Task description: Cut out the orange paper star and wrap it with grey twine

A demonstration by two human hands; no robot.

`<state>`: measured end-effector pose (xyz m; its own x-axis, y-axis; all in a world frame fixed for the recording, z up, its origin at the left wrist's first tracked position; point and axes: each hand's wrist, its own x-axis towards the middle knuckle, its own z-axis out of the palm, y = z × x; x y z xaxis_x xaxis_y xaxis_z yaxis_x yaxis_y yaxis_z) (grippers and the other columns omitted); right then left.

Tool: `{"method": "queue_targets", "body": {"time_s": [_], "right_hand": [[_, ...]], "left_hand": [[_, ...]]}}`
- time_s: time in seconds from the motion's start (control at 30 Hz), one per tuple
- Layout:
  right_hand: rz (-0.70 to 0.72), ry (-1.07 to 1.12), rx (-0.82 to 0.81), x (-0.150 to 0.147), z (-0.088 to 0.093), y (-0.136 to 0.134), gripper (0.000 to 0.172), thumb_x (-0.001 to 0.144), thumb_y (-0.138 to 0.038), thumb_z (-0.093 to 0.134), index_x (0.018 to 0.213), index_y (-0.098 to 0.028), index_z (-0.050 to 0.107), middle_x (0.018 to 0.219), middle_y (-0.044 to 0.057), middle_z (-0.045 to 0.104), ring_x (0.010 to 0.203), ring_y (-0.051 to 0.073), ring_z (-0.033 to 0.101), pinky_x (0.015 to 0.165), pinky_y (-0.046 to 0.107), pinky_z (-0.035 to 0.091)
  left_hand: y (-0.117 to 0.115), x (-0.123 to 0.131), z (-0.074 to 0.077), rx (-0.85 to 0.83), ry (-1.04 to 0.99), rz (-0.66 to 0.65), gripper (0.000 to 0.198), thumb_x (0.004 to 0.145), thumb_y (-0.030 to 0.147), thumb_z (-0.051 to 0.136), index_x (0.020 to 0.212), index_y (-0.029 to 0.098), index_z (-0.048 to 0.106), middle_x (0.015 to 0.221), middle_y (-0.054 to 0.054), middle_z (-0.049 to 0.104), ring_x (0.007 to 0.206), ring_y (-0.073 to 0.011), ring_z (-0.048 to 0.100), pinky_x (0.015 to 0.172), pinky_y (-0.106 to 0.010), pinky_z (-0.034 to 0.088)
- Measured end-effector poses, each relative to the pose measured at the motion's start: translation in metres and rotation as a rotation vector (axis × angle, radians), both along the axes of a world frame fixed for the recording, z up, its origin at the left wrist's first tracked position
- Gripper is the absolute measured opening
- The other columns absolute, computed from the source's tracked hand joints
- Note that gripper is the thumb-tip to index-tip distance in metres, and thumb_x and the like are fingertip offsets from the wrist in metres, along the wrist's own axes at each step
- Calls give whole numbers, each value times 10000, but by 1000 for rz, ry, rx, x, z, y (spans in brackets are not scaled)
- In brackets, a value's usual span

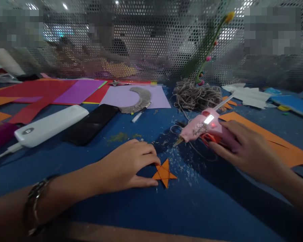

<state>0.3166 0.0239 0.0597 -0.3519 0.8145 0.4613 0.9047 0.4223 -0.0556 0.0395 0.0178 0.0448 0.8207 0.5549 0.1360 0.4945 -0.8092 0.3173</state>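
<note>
The blue table held an orange star and pink glue gun.
At near centre, the half-open left hand touched the star; farther right, the right hand, closed, gripped the glue gun.

The light is dim, the edges blurred.

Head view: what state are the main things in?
Pink plastic glue gun, held in right hand, red light lit.
Orange paper star, flat by left hand.
Grey yarn, loosely tangled.
Grey fuzzy crescent, partly on lilac paper.
Black rectangular phone, flat, unlit.
White oblong device, cable attached.
</note>
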Motion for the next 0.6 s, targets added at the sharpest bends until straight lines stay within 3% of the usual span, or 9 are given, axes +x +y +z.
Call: {"method": "queue_targets", "body": {"time_s": [0.23,0.43,0.6], "right_hand": [[167,-173,79,8,-16,3,354,839,-446,390,1040,-166,470,963,110,594,793,213,597,603,297,487],[159,-264,114,6,-13,4,412,865,-459,310,1008,-119,494,893,126,602,750,210,604,589,294,506],[164,-287,124,4,-13,4,438,862,-488,286,1012,-134,495,892,117,610,720,208,609,554,293,508]], "left_hand": [[-1,-1,-1,72,-53,-48,241,803,354,554,931,154,592,920,-57,627,819,-180,567,710,-292,386],[3,-5,-1,157,-3,-244,221,859,280,459,1011,162,568,1032,-61,624,864,-173,564,780,-306,393],[3,-7,-1,161,35,-270,228,853,225,433,1028,171,567,1019,-63,614,843,-191,565,740,-326,428]]}}
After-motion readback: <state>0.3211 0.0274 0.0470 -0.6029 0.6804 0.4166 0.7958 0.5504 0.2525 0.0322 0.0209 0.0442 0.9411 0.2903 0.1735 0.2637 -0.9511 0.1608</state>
